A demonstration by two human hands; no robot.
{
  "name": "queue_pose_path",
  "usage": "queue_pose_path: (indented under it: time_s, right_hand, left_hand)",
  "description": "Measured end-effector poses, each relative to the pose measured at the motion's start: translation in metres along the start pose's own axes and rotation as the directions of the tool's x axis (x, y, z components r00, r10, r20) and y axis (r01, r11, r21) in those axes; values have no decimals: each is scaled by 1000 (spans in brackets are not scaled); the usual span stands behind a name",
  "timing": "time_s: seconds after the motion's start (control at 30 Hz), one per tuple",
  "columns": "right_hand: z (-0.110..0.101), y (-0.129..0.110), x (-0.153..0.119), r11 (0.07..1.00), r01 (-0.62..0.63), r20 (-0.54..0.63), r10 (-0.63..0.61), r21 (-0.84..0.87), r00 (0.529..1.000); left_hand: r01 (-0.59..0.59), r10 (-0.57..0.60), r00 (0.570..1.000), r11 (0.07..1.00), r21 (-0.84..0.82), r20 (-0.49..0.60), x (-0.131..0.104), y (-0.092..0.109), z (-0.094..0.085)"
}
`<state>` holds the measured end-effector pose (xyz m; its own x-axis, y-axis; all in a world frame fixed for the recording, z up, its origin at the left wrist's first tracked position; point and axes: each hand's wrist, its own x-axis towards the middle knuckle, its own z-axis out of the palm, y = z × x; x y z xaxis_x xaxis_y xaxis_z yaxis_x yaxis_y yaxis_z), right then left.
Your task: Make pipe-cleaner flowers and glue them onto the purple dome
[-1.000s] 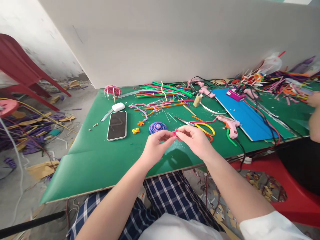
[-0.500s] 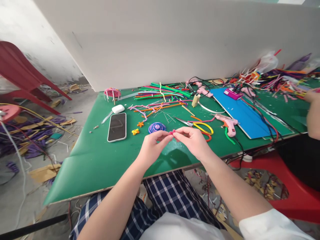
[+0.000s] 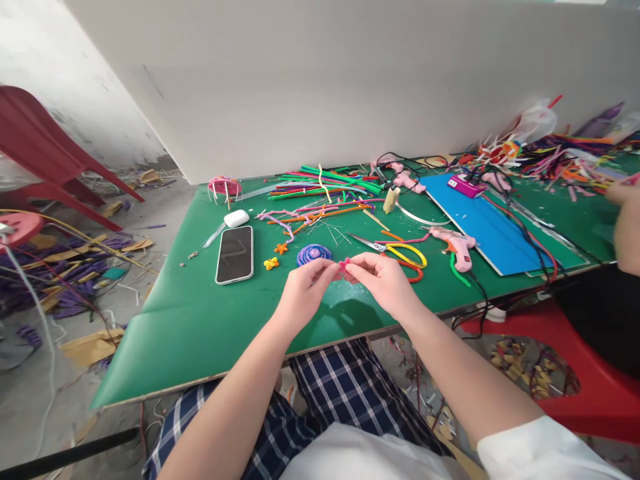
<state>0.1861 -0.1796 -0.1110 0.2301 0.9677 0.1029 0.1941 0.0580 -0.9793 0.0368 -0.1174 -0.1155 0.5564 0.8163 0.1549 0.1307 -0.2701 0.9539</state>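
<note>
Between the fingertips of my left hand (image 3: 309, 287) and my right hand (image 3: 379, 277) is a small pink pipe-cleaner piece (image 3: 344, 265). Both hands pinch it, close together above the front part of the green table (image 3: 200, 347). Just behind my left fingers lies a blue and purple pipe-cleaner coil (image 3: 314, 255). To its left are an orange pipe-cleaner flower (image 3: 281, 249) and a yellow one (image 3: 271, 263). Scissors (image 3: 403, 253) with yellow and orange handles rest behind my right hand.
A phone (image 3: 235, 255) and a white case (image 3: 237, 218) lie at the left. Pipe cleaners (image 3: 325, 184) are heaped at the back. A pink glue gun (image 3: 457, 248), a blue board (image 3: 495, 230) and cables are on the right, near another person's arm (image 3: 627, 230).
The pink piece has turned slightly between my fingertips. Both hands stay in nearly the same place, and the things on the table have not moved.
</note>
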Motion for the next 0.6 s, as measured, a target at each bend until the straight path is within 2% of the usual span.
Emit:
queue_pose_path:
  time_s: [0.07, 0.13, 0.17, 0.27, 0.3, 0.37, 0.43, 0.47, 0.53, 0.6]
  right_hand:
    - [-1, 0, -1, 999, 37, -14, -37, -25, 999]
    - [-2, -1, -4, 967, 176, -38, -186, -184, 982]
    - [-2, -1, -5, 915, 273, -36, -296, -298, 954]
    - [-2, 0, -8, 656, 508, 82, -566, -558, 821]
    - [-2, 1, -9, 592, 547, 117, -608, -593, 785]
    - [-1, 0, -10, 538, 581, 142, -647, -612, 749]
    - [-1, -2, -11, 570, 584, 123, -646, -578, 753]
    - [-2, -4, -11, 614, 569, 101, -627, -548, 773]
    - [-3, -7, -12, 747, 479, 23, -530, -460, 848]
    - [-4, -9, -12, 889, 317, -61, -355, -330, 933]
  left_hand:
    - [55, -56, 998, 997, -60, -16, 2, 2, -5]
    - [139, -143, 990, 977, -162, -12, 2, 4, -9]
    - [184, -187, 982, 957, -226, 11, 1, 6, -10]
    - [257, -237, 966, 889, -378, 99, -2, 9, -9]
    - [252, -226, 968, 877, -409, 112, -3, 9, -8]
    - [221, -192, 975, 862, -456, 110, -4, 9, -5]
    - [186, -168, 982, 856, -482, 81, -5, 9, -4]
    - [174, -165, 984, 857, -485, 62, -4, 8, -4]
    - [153, -162, 987, 872, -465, 20, -4, 9, -4]
    - [134, -153, 988, 893, -430, -10, -4, 9, -4]
